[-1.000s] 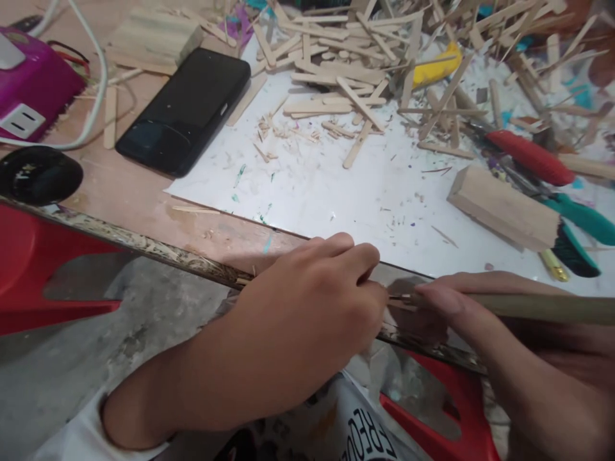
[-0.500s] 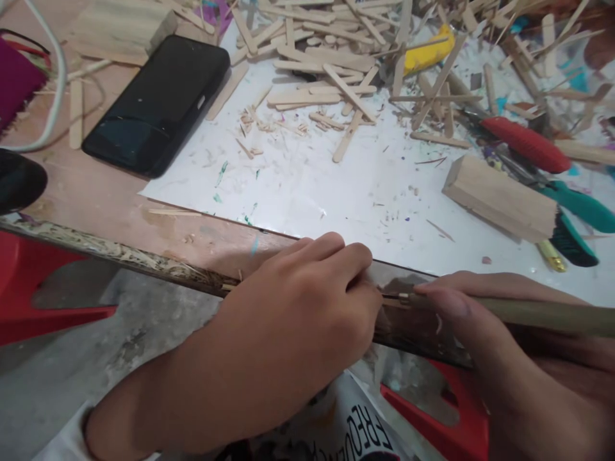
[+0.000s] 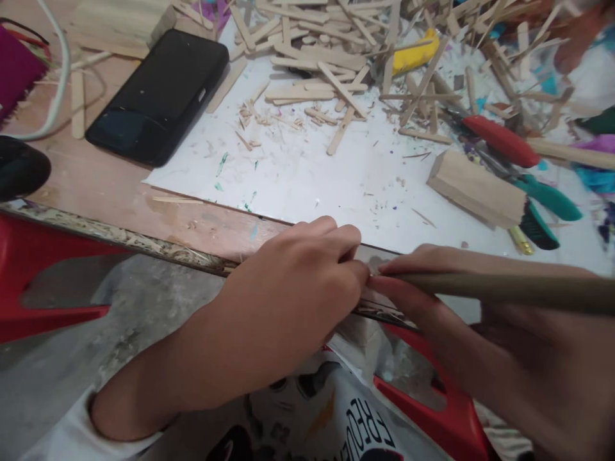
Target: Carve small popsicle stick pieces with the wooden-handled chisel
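Observation:
My left hand [image 3: 298, 275] is closed, its knuckles up, pressing down at the near edge of the table. What its fingers hold is hidden beneath them. A thin pale wood strip [image 3: 229, 269] pokes out on the table edge left of that hand. My right hand [image 3: 446, 307], somewhat blurred, grips a long, round, brownish-green handle [image 3: 519, 293] between thumb and fingers. This handle lies nearly level, and its front end reaches close to my left fingertips. Its tip is covered by the fingers.
Wooden craft sticks [image 3: 317, 57] lie heaped at the back of a white sheet [image 3: 298, 173]. A black phone [image 3: 158, 96] rests at left. Right of centre are a wood block [image 3: 478, 189], a red-handled tool [image 3: 502, 139] and a green brush [image 3: 542, 224]. Red stools [image 3: 29, 282] stand below.
The right hand has come left with the handle, closing the gap to the left hand; the handle's tip is now covered. The left hand stays at the table edge. The view has shifted slightly.

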Available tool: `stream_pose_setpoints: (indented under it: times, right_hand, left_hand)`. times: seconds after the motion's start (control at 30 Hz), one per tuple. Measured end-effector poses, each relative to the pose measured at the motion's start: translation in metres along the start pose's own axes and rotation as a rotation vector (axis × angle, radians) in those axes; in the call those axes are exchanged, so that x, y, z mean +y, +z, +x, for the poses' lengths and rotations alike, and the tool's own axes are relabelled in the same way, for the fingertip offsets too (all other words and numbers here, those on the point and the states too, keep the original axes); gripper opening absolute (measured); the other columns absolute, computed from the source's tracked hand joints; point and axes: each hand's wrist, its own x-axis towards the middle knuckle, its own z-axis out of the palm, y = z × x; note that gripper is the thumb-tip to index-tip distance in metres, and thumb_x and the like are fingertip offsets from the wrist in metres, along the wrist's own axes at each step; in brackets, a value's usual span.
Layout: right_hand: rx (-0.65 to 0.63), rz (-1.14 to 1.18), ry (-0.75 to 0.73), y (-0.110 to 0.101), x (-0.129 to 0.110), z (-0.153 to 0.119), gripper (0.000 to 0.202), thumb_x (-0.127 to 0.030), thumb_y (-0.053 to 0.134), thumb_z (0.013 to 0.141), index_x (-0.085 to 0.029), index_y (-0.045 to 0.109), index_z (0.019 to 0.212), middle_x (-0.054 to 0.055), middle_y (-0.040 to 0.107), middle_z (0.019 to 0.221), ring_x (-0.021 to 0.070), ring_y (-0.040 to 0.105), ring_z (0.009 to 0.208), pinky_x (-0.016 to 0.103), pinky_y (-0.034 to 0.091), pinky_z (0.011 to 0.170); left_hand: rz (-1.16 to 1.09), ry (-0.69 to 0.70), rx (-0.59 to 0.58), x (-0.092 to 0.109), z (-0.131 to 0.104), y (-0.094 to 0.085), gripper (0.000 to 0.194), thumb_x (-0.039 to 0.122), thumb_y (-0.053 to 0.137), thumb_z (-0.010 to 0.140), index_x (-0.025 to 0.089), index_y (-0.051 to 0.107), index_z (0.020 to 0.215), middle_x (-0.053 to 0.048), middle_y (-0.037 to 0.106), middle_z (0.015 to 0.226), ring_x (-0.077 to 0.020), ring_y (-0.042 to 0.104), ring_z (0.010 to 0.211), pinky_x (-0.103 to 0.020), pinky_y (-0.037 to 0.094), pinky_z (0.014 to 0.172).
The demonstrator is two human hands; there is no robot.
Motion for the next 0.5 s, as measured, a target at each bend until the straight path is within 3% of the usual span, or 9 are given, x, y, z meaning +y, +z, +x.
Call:
stream_pose_setpoints:
  times: [0.07, 0.17, 0.33, 0.5]
  right_hand:
    - [-0.004, -0.036, -0.044, -0.003, -0.009, 0.011, 0.021, -0.044, 0.078, 0.106, -0.036, 0.089, 0.091, 0.000, 0.085, 0.087, 0.0189, 0.075, 0.073, 0.026, 0.052, 0.050]
    - [0.073, 0.117, 0.081, -0.005, -0.011, 0.019, 0.024, -0.047, 0.091, 0.095, -0.031, 0.088, 0.077, 0.002, 0.083, 0.075, 0.0165, 0.074, 0.062, 0.022, 0.055, 0.049]
    - [0.194, 0.281, 0.258, 0.003, 0.006, 0.013, 0.033, -0.054, 0.090, 0.096, -0.025, 0.087, 0.083, 0.006, 0.078, 0.065, 0.0190, 0.073, 0.054, 0.024, 0.061, 0.048]
    - [0.115, 0.337, 0.300, -0.001, 0.006, 0.024, 0.044, -0.065, 0.097, 0.086, -0.024, 0.085, 0.075, 0.005, 0.075, 0.060, 0.0161, 0.068, 0.048, 0.021, 0.055, 0.042]
  left_hand:
    - [0.018, -0.017, 0.004, -0.001, 0.000, 0.002, 0.024, 0.001, 0.069, 0.106, 0.020, 0.080, 0.097, -0.001, 0.069, 0.098, -0.0216, 0.060, 0.090, -0.038, 0.045, 0.075]
    - [0.021, 0.014, 0.041, -0.002, 0.001, 0.005, 0.024, -0.001, 0.069, 0.102, 0.020, 0.079, 0.096, -0.002, 0.070, 0.099, -0.0225, 0.061, 0.090, -0.038, 0.045, 0.076]
    - [0.037, 0.049, 0.065, -0.003, 0.001, 0.008, 0.028, -0.003, 0.066, 0.101, 0.021, 0.072, 0.088, -0.002, 0.069, 0.097, -0.0224, 0.059, 0.089, -0.037, 0.049, 0.084]
    - [-0.011, 0.038, 0.050, -0.002, 0.000, 0.008, 0.026, -0.001, 0.063, 0.106, 0.020, 0.076, 0.097, -0.003, 0.072, 0.103, -0.0225, 0.063, 0.099, -0.037, 0.053, 0.102]
